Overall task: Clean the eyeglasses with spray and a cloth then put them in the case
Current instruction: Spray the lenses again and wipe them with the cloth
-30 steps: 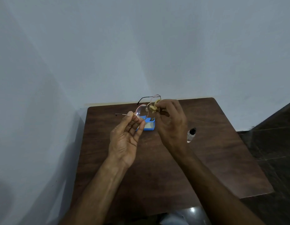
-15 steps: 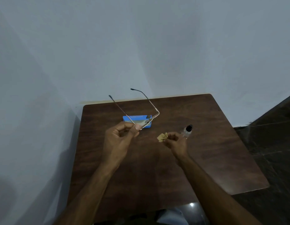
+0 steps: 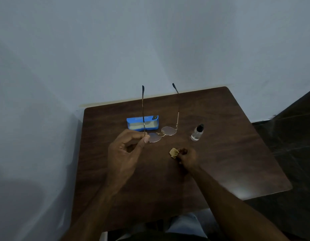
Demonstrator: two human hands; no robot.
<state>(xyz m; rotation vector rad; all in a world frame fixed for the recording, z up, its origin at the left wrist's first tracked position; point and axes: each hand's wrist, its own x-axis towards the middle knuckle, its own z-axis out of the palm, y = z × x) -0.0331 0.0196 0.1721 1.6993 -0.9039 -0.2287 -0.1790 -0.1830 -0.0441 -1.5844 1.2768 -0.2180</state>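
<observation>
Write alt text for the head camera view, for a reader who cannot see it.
A person's left hand holds round wire-rimmed eyeglasses by one corner, temples open, above a dark wooden table. The right hand pinches a crumpled tan cloth. An open blue case and small spray bottle stand behind.

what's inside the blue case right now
The case lies open on the table, showing only a pale lining. The glasses are not in it; the left hand holds them. One temple crosses in front, hiding a thin strip.
</observation>
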